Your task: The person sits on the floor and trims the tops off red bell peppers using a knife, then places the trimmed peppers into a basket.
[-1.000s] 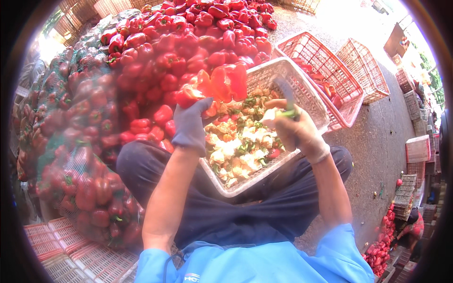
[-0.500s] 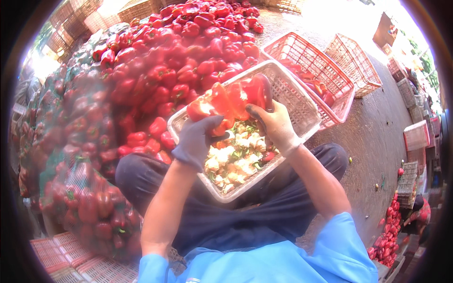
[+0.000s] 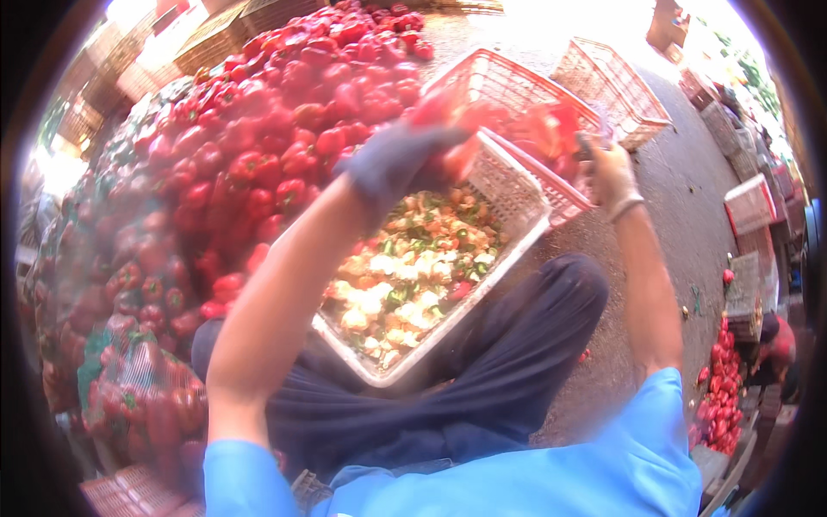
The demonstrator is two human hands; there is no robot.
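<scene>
My left hand (image 3: 398, 165), in a dark glove, reaches over the far side of a white crate (image 3: 515, 250). Motion smears its fingers, which curl round a split red bell pepper (image 3: 463, 158). Pale seedy pepper cores (image 3: 401, 289) with green stems lie in the crate, which rests against my legs. My right hand (image 3: 610, 175), in a light glove with dark fingertips, is closed at the right side of a red crate (image 3: 570, 200). Something slim and blurred is in its grip; its kind cannot be made out. Blurred red pepper pieces (image 3: 551, 131) show at the red crate, beside that hand.
A large heap of red bell peppers (image 3: 297, 159) spreads at the left and far left, with a filled net bag (image 3: 142, 388) nearer. Another pale red crate (image 3: 610, 86) stands beyond. At the right are more peppers (image 3: 719, 401), stacked crates (image 3: 749, 207) and another person (image 3: 780, 345).
Both hands have moved from above the white crate toward the red crate, the right hand farther right. The opened pepper they held together has moved away from the cores, uncovering more of them.
</scene>
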